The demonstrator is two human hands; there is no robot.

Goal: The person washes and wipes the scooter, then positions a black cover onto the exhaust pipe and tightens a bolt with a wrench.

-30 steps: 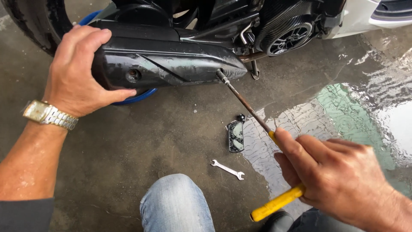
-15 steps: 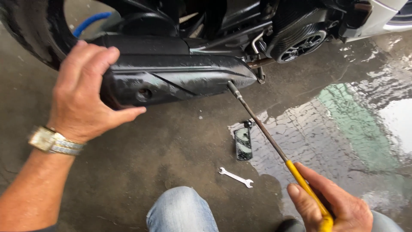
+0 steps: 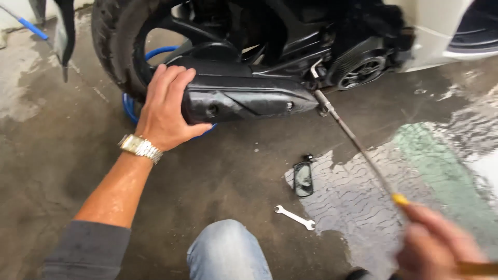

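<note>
Screwdriver point(image 3: 363, 150) — long steel shaft, yellow handle — runs diagonally from the lower right of the view up to the front end of the exhaust muffler point(image 3: 249, 101). Its handle end sits in the right hand point(image 3: 441, 249), which is blurred at the bottom right corner; the fingers are wrapped closed around the handle. The tip meets a fitting at the muffler's front end, just below the engine casing point(image 3: 358, 70).

Nearest the camera, a knee in blue denim point(image 3: 228, 254) occupies the bottom centre. Just beyond it, a small open-ended spanner point(image 3: 294, 217) lies flat on the concrete floor point(image 3: 62, 171). A detached mirror point(image 3: 303, 179) lies a little further out, glass up, at the edge of a wet patch point(image 3: 425, 171) that spreads to the right.

The left forearm extends from a grey sleeve point(image 3: 85, 249) at the lower left, with a metal wristwatch point(image 3: 139, 148) at the wrist. The left hand point(image 3: 166, 111) grips the rear end of the muffler — fingers curled over the top, thumb underneath.

The muffler is black, horizontal, and mounted low beside the rear tyre point(image 3: 116, 46) of a scooter. A blue hose point(image 3: 135, 106) lies on the floor behind the wheel. White bodywork point(image 3: 436, 31) shows at the upper right.
</note>
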